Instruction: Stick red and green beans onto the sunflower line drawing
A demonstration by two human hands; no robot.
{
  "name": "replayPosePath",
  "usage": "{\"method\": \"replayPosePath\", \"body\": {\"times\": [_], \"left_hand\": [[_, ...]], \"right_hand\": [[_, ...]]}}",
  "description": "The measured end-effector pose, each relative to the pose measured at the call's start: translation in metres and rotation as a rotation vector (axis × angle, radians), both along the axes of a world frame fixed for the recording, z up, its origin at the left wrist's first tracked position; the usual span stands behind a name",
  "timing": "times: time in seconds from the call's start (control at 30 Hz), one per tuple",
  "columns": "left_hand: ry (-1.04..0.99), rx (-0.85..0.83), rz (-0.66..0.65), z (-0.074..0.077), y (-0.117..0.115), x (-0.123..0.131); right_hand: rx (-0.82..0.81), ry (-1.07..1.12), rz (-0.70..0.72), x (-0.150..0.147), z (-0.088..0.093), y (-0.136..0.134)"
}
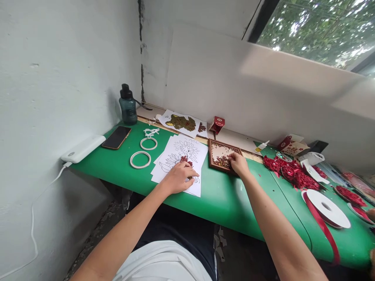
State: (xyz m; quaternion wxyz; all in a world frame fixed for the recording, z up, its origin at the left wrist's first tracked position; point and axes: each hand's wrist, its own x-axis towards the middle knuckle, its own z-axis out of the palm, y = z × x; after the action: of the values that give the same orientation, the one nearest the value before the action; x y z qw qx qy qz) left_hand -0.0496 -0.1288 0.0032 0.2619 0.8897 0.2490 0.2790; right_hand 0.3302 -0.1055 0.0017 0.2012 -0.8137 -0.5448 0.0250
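Observation:
My left hand (179, 178) lies on a sheet of white paper (159, 171) with its fingers stretched out, pressing it to the table. The sheet bears line-drawn flowers (187, 148), and a cluster of small red grains (185, 159) shows just beyond my fingers. My right hand (238, 163) reaches over the right side of a shallow wooden tray (210, 154). Its fingertips are pinched together among small dark red and brown grains (222, 161), beads or seeds. Whether a grain is between them cannot be made out.
Left are two tape rolls (140, 160), a phone (116, 137), a white power bank (83, 148) and a bottle (128, 105). Behind lies a grain-covered picture (181, 123). Right are a glue bottle (261, 146), red ribbon heaps (299, 173) and a ribbon spool (328, 208). Part of another person's hand (371, 214) shows.

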Motion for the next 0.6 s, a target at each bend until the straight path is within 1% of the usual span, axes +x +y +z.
{"method": "replayPosePath", "body": {"times": [0.13,0.2,0.3,0.43,0.5,0.6], "left_hand": [[0.009,0.005,-0.001,-0.001,0.001,0.001],[0.016,0.006,-0.002,-0.002,0.002,0.001],[0.020,0.013,-0.005,-0.003,0.002,0.001],[0.017,0.006,-0.004,-0.003,0.002,0.001],[0.007,0.000,0.000,-0.003,0.002,0.001],[0.001,-0.002,0.004,-0.005,0.003,0.002]], "right_hand": [[0.163,0.201,-0.024,0.001,-0.009,-0.003],[0.216,0.277,-0.040,0.002,-0.012,-0.003],[0.274,0.415,-0.067,0.004,-0.015,-0.001],[0.306,0.621,-0.072,0.010,-0.016,0.000],[0.318,0.658,-0.048,0.012,-0.016,-0.001],[0.340,0.603,-0.021,0.011,-0.016,-0.002]]}}
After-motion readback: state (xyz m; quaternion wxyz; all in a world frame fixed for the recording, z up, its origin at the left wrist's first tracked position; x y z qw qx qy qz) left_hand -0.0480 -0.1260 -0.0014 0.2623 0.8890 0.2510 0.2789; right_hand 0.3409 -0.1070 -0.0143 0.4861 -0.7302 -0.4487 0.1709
